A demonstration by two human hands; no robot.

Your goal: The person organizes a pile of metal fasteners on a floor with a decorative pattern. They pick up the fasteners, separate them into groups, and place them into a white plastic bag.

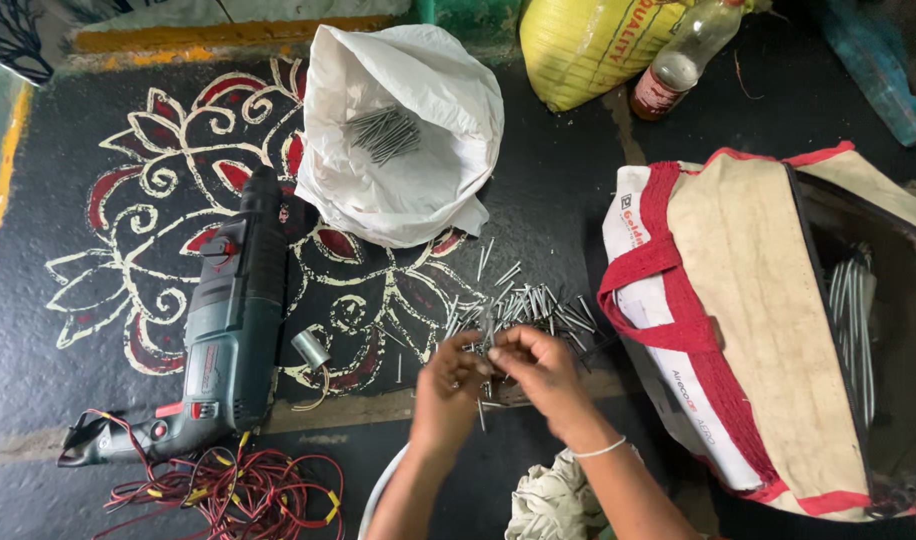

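Steel nails [523, 305] lie in a loose heap on the dark painted floor [58, 350], just above my two hands. My left hand [448, 375] and my right hand [538, 365] meet over the near edge of that heap, fingertips together, each pinched narrow on a few nails held between them; I cannot tell how many. A thin white band sits on my right wrist.

Further up, an open white plastic bag [408, 190] holds another small bunch of nails in its hollow. Left of my hands a green and black power drill [233, 330] lies on its side across the red and cream floor pattern, with a small metal cylinder [311, 349] just beside it and a tangle of red wire [228, 490] near its handle. To my right stands a cream cloth bag with red trim [748, 320], open, with long metal rods inside. A yellow sack [588, 45] and a bottle [678, 60] sit at the top edge, touching or nearly so. A crumpled pale cloth [548, 500] lies under my right forearm
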